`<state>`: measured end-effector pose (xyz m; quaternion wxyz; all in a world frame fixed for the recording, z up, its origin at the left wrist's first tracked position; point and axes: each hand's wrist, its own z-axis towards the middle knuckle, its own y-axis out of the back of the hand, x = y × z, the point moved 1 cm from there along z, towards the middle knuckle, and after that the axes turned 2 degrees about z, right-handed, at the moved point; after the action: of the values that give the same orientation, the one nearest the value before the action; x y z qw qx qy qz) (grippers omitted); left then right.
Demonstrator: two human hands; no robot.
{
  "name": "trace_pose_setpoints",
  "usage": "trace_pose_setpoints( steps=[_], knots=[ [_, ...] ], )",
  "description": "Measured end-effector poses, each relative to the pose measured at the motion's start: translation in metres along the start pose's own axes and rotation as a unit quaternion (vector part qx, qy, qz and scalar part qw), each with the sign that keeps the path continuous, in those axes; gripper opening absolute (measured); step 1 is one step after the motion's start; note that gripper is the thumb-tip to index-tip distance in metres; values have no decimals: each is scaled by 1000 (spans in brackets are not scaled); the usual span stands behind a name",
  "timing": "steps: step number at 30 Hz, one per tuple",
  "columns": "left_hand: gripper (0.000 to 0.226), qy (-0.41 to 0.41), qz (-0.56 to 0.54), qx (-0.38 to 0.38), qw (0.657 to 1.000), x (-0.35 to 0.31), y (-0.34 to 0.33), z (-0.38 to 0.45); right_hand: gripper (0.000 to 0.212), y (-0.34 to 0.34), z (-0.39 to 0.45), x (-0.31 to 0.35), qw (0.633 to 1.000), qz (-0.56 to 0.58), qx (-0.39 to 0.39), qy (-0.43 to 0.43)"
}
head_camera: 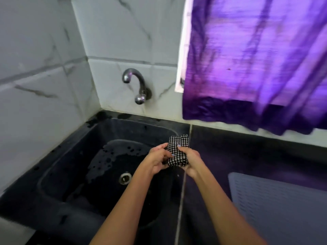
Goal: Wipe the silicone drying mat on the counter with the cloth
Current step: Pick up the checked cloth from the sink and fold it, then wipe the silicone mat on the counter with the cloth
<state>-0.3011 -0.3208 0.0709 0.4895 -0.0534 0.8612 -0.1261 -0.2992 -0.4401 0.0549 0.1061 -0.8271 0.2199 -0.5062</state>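
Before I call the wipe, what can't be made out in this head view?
- silicone drying mat: cut off by the right and bottom edges; dirt too faint to judge.
- cloth: folded, partly covered by the left hand and right hand; wetness unclear.
- sink: near wall hidden by forearms.
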Motion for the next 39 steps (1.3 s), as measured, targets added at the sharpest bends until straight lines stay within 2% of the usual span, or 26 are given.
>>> trace_pose_setpoints(
  steps=[3,5,11,13,16,18,20,23,26,29,31,34,36,39],
  knots=[
    [56,0,3,24,1000,30,-52,-18,39,55,-28,9,996,15,-42,79],
    [58,-6,2,34,999,48,-81,-29,51,88,-48,14,992,29,-53,108],
    [50,-52,66,77,993,107,-149,-66,44,178,-95,15,987,117,-38,104],
    [41,-45,113,83,989,125,-160,-73,36,202,-107,14,989,123,-53,68],
    [30,-44,233,58,970,148,-165,-77,36,229,-121,16,991,86,-101,26],
    [28,-120,358,2,926,157,-163,-75,41,237,-125,21,986,28,-157,50],
    [32,-198,462,-44,864,164,-159,-74,48,241,-130,27,957,-101,-246,114],
    [45,-241,565,-22,789,172,-155,-65,51,232,-146,29,858,-356,-324,179],
    [52,-242,663,25,708,177,-152,-52,60,212,-153,15,739,-557,-320,201],
    [55,-244,734,56,632,183,-148,-38,63,197,-144,-11,635,-692,-283,193],
    [56,-255,765,63,588,189,-144,-33,59,193,-136,-33,615,-728,-250,170],
    [57,-285,795,68,532,198,-136,-25,51,194,-124,-66,619,-737,-226,153],
    [57,-296,796,67,524,200,-135,-23,50,196,-121,-75,612,-745,-218,150],
    [59,-303,787,63,533,203,-136,-20,49,200,-117,-74,619,-738,-215,164]
  ],
)
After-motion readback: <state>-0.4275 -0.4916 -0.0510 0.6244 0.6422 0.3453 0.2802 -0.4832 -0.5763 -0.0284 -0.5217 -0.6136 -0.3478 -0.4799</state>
